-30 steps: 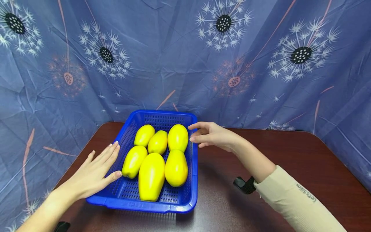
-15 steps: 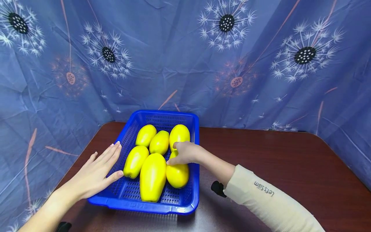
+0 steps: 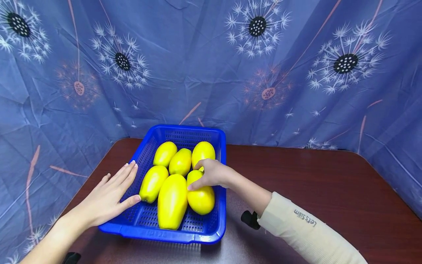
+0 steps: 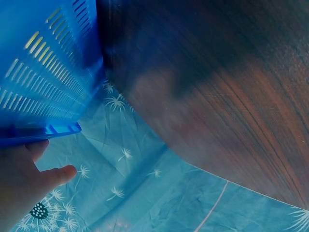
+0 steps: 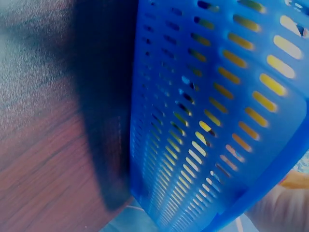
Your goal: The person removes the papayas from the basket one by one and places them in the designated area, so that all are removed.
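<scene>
A blue perforated basket (image 3: 161,234) holds several smooth yellow oval fruits, the largest (image 3: 172,201) at the front middle. My right hand (image 3: 214,174) reaches over the basket's right side and grips the front right fruit (image 3: 202,200) by its far end, thumb on its left side. My left hand (image 3: 107,200) lies flat on the basket's left rim with its fingers straight. In the left wrist view the fingers of my left hand (image 4: 29,179) touch the rim. The right wrist view shows the basket's outer wall (image 5: 193,121) and, at the lower right, part of my right hand (image 5: 282,208).
The basket stands on the left part of a dark brown wooden table (image 3: 296,176). A blue cloth with dandelion prints (image 3: 197,66) hangs behind and at both sides. Black straps (image 3: 250,219) show below the right forearm and at the lower left.
My right hand has moved left from beside the basket's right rim onto the front right fruit and now grips it; that fruit has tilted slightly. My left hand has stayed on the rim.
</scene>
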`<state>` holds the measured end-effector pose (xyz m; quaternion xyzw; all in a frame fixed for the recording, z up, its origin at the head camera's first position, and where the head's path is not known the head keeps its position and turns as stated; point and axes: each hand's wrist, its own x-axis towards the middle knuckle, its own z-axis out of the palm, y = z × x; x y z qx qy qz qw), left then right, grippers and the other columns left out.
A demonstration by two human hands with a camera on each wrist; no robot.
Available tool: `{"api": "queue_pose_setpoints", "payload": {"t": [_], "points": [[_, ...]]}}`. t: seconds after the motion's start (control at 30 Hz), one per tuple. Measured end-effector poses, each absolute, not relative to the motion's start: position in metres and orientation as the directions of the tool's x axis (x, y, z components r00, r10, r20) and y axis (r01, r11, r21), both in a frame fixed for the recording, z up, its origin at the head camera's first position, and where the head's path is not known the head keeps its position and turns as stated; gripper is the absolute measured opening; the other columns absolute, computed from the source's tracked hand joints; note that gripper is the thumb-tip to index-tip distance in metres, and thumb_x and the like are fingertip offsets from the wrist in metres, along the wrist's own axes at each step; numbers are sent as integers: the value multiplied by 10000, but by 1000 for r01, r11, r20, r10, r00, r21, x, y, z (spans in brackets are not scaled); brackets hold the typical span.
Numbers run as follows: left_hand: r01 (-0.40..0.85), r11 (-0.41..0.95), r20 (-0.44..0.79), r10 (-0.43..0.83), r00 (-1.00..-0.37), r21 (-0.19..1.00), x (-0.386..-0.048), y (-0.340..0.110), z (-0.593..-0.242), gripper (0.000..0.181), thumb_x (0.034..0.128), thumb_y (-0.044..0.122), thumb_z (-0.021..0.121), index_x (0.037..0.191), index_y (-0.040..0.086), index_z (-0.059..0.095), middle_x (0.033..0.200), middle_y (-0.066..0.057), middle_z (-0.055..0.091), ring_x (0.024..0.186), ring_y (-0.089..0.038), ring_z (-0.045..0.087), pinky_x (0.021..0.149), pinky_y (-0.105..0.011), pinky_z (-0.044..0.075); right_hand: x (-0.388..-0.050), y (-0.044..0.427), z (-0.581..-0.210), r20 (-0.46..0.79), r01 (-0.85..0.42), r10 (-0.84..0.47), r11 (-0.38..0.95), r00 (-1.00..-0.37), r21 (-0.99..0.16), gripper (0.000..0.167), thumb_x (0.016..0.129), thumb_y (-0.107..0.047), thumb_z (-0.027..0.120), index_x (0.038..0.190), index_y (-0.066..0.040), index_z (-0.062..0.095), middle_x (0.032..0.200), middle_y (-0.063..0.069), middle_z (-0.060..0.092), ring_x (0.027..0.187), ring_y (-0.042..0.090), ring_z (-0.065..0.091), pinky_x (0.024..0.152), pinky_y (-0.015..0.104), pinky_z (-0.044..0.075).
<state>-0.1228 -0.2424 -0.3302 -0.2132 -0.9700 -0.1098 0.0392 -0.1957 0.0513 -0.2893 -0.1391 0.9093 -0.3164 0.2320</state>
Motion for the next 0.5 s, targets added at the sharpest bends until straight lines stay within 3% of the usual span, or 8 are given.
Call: {"api": "queue_pose_setpoints", "payload": {"t": [0.3,0.5], "points": [[413,883,123,395,-911,225,-121,-244,-332,783,920,472,503,1488,43,176,1537,-150,165,1415,-305,97,1037,-648,96,-191,49,-293,-265,-170,-466,701,-844,-693,596,652,-284,857,1149,-128,568,1032,65,555,906,215,519,747,323,466],[413,883,120,395,-911,224,-123,-243,-332,786,920,479,497,1491,52,168,1537,-151,165,1413,-310,106,1043,-643,93,-192,53,-293,-254,-160,-481,665,-839,-729,583,656,-271,856,1153,-149,578,1160,97,538,1058,243,495,823,355,465]]}}
